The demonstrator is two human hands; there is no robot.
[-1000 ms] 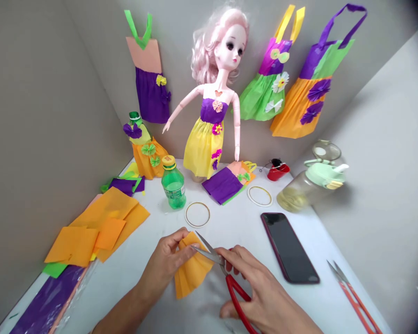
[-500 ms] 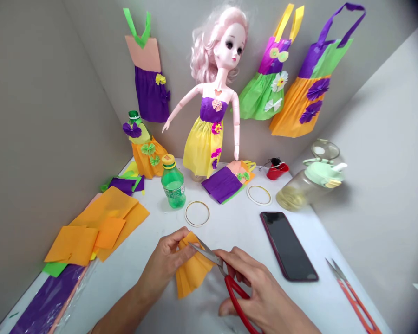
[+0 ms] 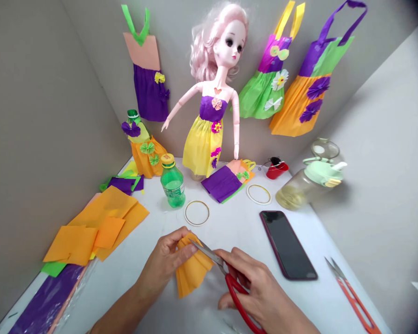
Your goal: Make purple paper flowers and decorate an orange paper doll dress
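Note:
My left hand [image 3: 167,257] pinches the top of a pleated piece of orange fabric [image 3: 192,277], which fans out downward below the thumb. In my right hand [image 3: 252,283] are red-handled scissors [image 3: 235,297], with fingers around the handles. Their slightly parted metal blades point up and left and lie at the fabric's gathered top, close to my left thumb. Where exactly the lower blade meets the folds is hard to tell. Past my hands stands a doll [image 3: 214,109] in a purple and yellow dress.
Orange sheets [image 3: 107,204] are stacked at left. A green bottle [image 3: 173,185] and a ring [image 3: 197,213] stand and lie ahead. To the right are a phone [image 3: 289,246], orange-handled snips [image 3: 351,294] and a drink bottle [image 3: 299,185]. Small dresses hang on the wall.
The scissor blades have shifted slightly left along the top of the orange fabric. Both hands keep nearly the same place and hold. The whole view has moved a little.

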